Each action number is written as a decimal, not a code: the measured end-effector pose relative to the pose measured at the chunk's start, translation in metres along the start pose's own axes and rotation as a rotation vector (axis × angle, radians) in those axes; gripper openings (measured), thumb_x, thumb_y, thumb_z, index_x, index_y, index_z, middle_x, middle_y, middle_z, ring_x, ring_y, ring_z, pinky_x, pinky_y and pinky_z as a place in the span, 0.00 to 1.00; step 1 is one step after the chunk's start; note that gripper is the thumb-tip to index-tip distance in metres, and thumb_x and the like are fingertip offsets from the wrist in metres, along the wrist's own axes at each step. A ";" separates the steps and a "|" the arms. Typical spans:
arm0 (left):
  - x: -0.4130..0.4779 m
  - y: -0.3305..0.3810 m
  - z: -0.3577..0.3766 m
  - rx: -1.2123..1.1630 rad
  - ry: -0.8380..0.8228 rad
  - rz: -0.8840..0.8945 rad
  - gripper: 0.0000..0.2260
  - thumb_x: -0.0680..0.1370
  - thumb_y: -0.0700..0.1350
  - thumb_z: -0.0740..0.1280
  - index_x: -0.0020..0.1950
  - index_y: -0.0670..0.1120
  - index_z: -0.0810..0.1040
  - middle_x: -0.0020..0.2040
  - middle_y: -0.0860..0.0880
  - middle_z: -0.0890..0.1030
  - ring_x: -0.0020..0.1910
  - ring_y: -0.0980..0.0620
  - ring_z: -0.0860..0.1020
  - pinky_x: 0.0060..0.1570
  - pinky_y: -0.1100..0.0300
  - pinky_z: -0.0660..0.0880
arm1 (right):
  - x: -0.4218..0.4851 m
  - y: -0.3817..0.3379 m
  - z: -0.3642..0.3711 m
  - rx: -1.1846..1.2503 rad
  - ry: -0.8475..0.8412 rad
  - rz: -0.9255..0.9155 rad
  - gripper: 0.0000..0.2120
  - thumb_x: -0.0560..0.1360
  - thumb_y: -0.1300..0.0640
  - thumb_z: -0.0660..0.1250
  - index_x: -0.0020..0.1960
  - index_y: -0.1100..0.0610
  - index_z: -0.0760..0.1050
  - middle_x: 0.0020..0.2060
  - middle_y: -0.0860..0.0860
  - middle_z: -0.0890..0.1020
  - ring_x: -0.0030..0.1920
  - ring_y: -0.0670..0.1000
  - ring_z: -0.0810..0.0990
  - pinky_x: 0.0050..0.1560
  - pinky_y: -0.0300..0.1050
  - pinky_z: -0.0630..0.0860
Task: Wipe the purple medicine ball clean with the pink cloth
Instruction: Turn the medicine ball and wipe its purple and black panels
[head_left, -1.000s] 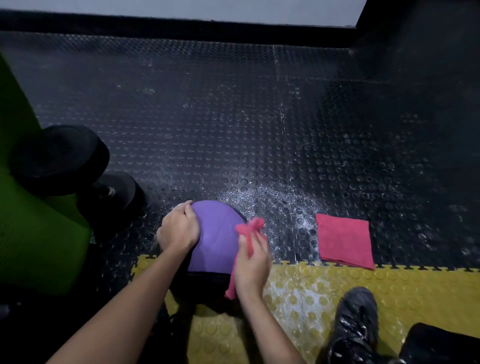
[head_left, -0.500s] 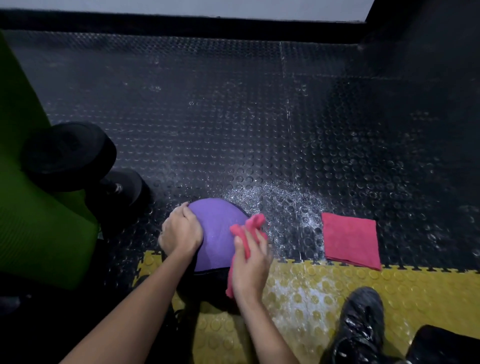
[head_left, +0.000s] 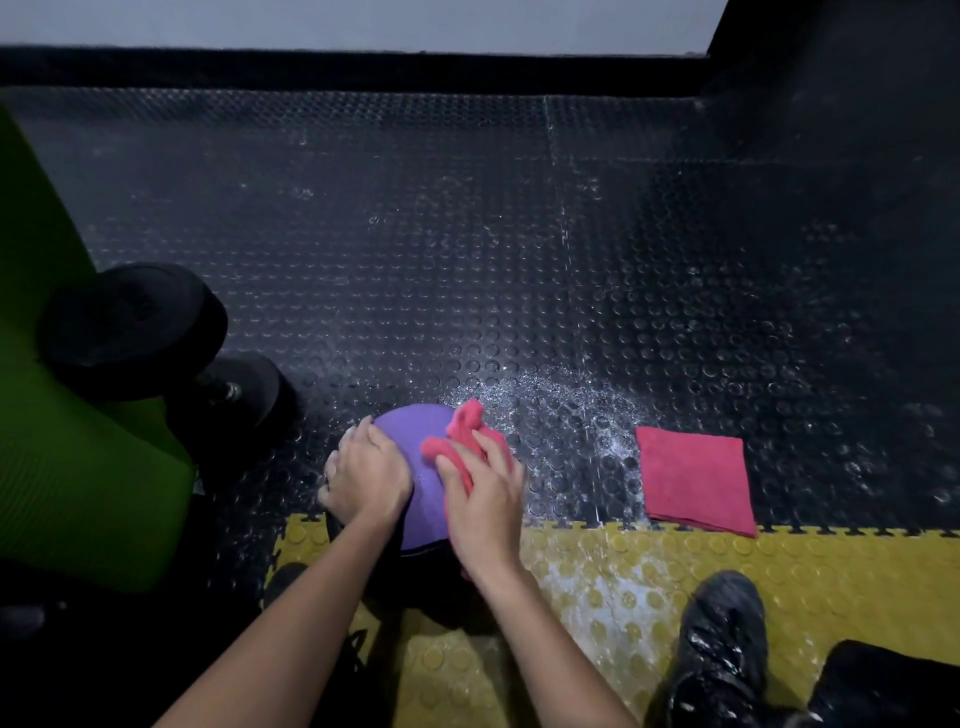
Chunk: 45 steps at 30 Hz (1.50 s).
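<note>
The purple medicine ball (head_left: 423, 457) sits on the studded floor at the seam between the black and yellow mats; its lower half is black. My left hand (head_left: 366, 475) lies flat on the ball's left side, steadying it. My right hand (head_left: 483, 499) presses a bunched pink cloth (head_left: 460, 431) onto the ball's upper right. The cloth sticks out past my fingertips, and most of it is hidden under my palm.
A second pink cloth (head_left: 693, 486), folded flat, lies on the black mat to the right. Wet droplets (head_left: 561, 410) spread between it and the ball. A black dumbbell (head_left: 140, 332) rests against a green mat (head_left: 62, 467) at the left. My black shoe (head_left: 722, 644) stands at the lower right.
My right hand slid the pink cloth up and over from the ball's right edge onto its upper right face. The left hand stayed on the ball's left side.
</note>
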<state>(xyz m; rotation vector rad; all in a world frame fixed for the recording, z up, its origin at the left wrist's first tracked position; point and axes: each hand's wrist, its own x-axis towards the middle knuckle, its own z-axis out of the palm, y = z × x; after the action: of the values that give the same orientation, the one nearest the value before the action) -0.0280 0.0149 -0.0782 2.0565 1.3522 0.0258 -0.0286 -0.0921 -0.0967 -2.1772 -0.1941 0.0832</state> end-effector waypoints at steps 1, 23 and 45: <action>0.000 -0.003 -0.001 -0.010 0.001 0.005 0.20 0.82 0.49 0.48 0.72 0.53 0.67 0.72 0.50 0.67 0.71 0.45 0.63 0.69 0.43 0.57 | -0.001 0.001 0.000 -0.022 0.005 -0.047 0.22 0.72 0.38 0.51 0.59 0.42 0.76 0.62 0.42 0.72 0.59 0.49 0.67 0.62 0.43 0.64; -0.017 -0.009 0.006 0.130 -0.109 0.355 0.21 0.79 0.60 0.53 0.73 0.61 0.62 0.76 0.57 0.58 0.75 0.47 0.53 0.69 0.37 0.52 | 0.055 0.013 -0.020 -0.067 -0.078 0.281 0.16 0.78 0.48 0.57 0.62 0.51 0.75 0.62 0.50 0.74 0.60 0.54 0.72 0.56 0.41 0.66; 0.014 -0.009 -0.004 -0.114 -0.042 0.115 0.20 0.81 0.56 0.50 0.72 0.56 0.65 0.73 0.51 0.65 0.70 0.42 0.64 0.69 0.41 0.59 | 0.032 0.037 -0.018 0.262 -0.072 0.400 0.15 0.79 0.55 0.56 0.62 0.55 0.74 0.58 0.50 0.76 0.58 0.50 0.74 0.55 0.39 0.68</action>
<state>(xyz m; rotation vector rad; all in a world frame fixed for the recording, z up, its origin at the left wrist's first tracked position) -0.0303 0.0302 -0.0848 2.0250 1.1786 0.1076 0.0093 -0.1219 -0.1168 -1.9242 0.2052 0.3921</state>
